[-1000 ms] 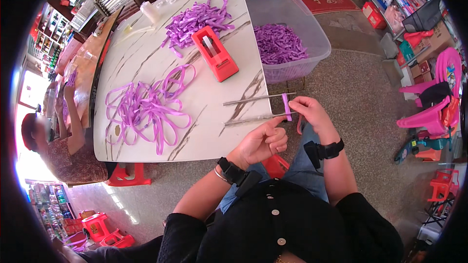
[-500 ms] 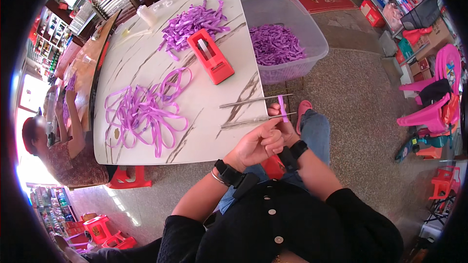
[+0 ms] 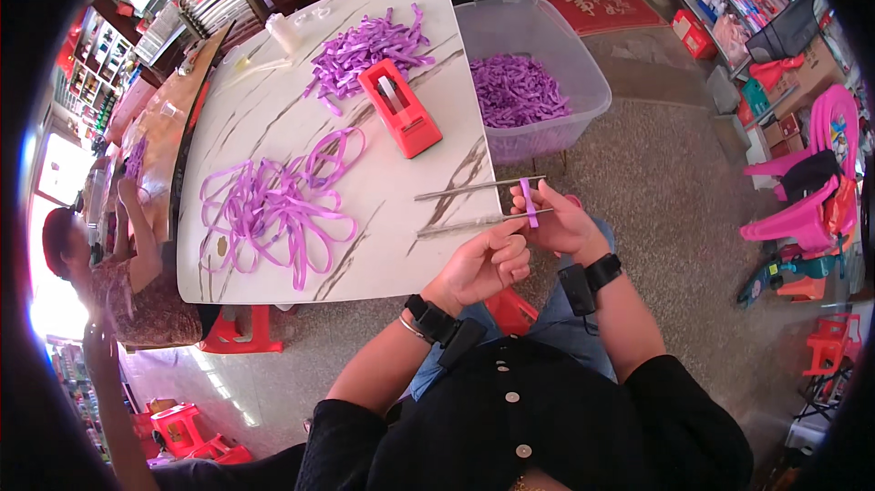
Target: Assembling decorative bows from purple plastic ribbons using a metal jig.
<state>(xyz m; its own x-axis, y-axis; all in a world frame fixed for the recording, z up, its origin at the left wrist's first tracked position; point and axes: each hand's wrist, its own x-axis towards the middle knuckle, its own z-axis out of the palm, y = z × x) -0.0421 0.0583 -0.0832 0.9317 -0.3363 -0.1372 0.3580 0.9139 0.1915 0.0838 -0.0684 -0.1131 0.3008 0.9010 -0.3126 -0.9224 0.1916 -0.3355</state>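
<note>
Two thin metal rods point(image 3: 460, 190) jut past the right edge of the marble-patterned table, with a short purple ribbon point(image 3: 526, 195) across them near their ends. My right hand point(image 3: 572, 229) is at the rod ends, thumb above and fingers below, around the ribbon. My left hand point(image 3: 488, 261) is just left of it, index finger stretched to the lower rod beside the ribbon's near end, other fingers curled; whether it pinches anything is hidden. Loose lengths of purple ribbon point(image 3: 273, 209) lie tangled on the table's left part.
A red tape dispenser point(image 3: 415, 131) stands beside a pile of purple ribbon pieces point(image 3: 365, 54). Beyond the right edge, a clear plastic tub point(image 3: 588, 90) holds many more. A person point(image 3: 137, 281) sits at the left with a purple strip; another person's arm point(image 3: 109, 400) shows lower left.
My right hand has shifted right and turned, its thumb now showing at the upper rod. My left hand stays nearly in place. Another person's arm has come up at lower left.
</note>
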